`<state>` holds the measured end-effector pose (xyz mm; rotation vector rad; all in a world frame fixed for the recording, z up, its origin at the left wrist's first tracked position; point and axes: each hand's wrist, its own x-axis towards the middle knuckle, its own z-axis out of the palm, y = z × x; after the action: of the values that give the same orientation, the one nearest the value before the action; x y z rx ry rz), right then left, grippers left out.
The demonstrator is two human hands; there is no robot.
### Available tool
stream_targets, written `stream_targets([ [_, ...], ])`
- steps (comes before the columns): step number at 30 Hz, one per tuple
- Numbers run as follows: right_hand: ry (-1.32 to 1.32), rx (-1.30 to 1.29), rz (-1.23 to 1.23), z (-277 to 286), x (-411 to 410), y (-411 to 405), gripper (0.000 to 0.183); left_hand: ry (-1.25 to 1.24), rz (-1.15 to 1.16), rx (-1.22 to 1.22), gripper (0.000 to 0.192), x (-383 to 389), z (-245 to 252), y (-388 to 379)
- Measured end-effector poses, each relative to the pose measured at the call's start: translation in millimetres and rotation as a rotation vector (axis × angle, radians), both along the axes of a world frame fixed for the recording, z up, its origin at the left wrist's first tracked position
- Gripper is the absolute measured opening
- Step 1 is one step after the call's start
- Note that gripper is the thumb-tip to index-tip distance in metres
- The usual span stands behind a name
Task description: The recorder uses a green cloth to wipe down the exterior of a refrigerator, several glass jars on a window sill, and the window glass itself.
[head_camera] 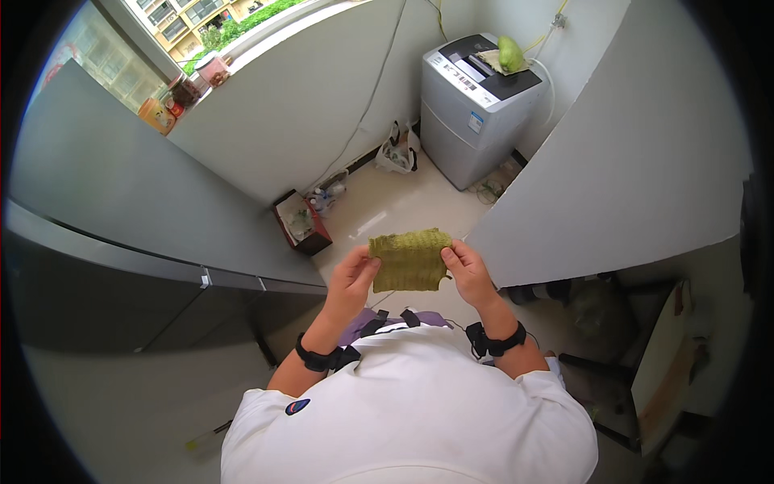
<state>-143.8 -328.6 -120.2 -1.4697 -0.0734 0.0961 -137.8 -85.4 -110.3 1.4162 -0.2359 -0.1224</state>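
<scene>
Between my two hands a green cloth is stretched out flat, roughly square, with a rougher, lighter band along its far edge. My left hand pinches its left side near the far corner. On the opposite side, the thumb and fingers of my right hand grip the far right corner. The cloth is held up in front of my body, above the pale floor. Black straps circle both of my forearms.
Ahead stands a grey washing machine, with a green gourd-like fruit on its lid. A plastic bag and a red-sided box sit on the floor. A grey refrigerator rises at left, a white wall at right. Jars line the windowsill.
</scene>
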Motion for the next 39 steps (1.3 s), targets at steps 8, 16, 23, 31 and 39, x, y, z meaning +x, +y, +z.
stream_targets([
  [8, -0.259, -0.354, 0.065, -15, 82, 59, 0.012, -0.078, 0.096, 0.049, 0.015, 65, -43, 62],
  [16, -0.154, -0.173, 0.326, 1, 191, 161, 0.014, 0.024, 0.291, -0.241, 0.021, 132, -56, 157],
  [23, -0.201, -0.102, 0.539, 32, 273, 260, 0.011, 0.136, 0.222, -0.229, 0.044, 185, -77, 212],
  [31, 0.161, 0.041, 0.321, -9, 348, 285, 0.037, 0.207, 0.315, -0.319, 0.037, 228, -73, 236],
  [39, 0.103, -0.134, 0.747, -36, 473, 274, 0.059, 0.085, 0.601, 0.241, 0.040, 323, -40, 219],
])
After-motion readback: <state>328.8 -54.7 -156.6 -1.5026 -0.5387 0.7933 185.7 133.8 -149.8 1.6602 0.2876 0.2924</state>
